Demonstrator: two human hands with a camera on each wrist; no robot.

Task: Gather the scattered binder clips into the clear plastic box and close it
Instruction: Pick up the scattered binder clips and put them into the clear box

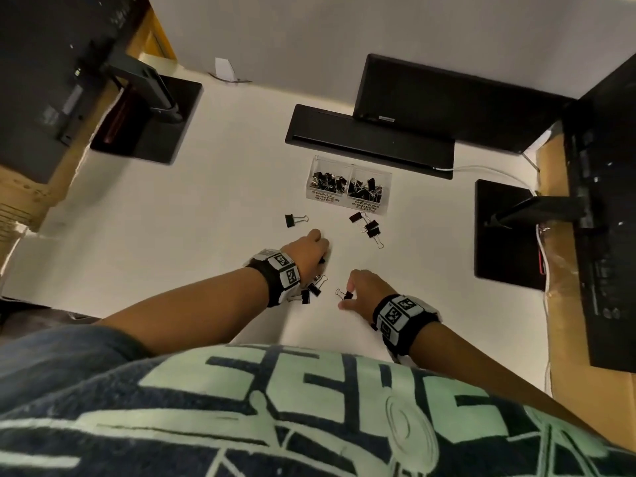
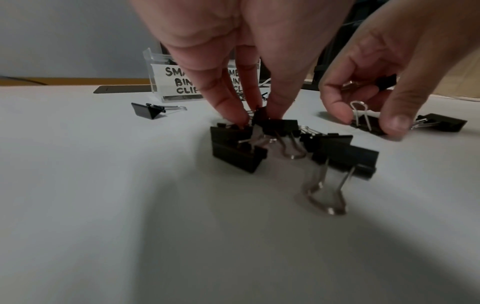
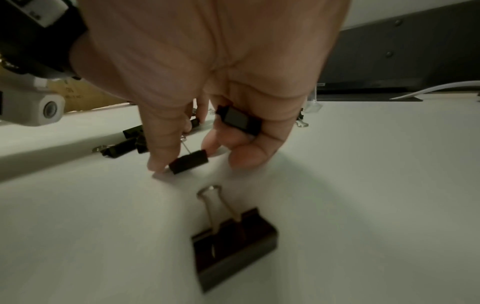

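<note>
Clear plastic box [image 1: 348, 187] carried two handwritten white labels on front wall. Left label [image 1: 325, 200] read "SMALL BINDER CLIPS", black marker capitals, three lines. Right label [image 1: 366, 208] read "MEDIUM BINDER CLIPS", same hand. In left wrist view, fingers hid part of both: "SMA / BIN / CLI" legible on left label [image 2: 179, 82]. Shirt [image 1: 309, 407] bore large pale green print, letters not legible. Wristbands [image 1: 395, 313] showed square black-and-white coded markers, no readable text.
</note>
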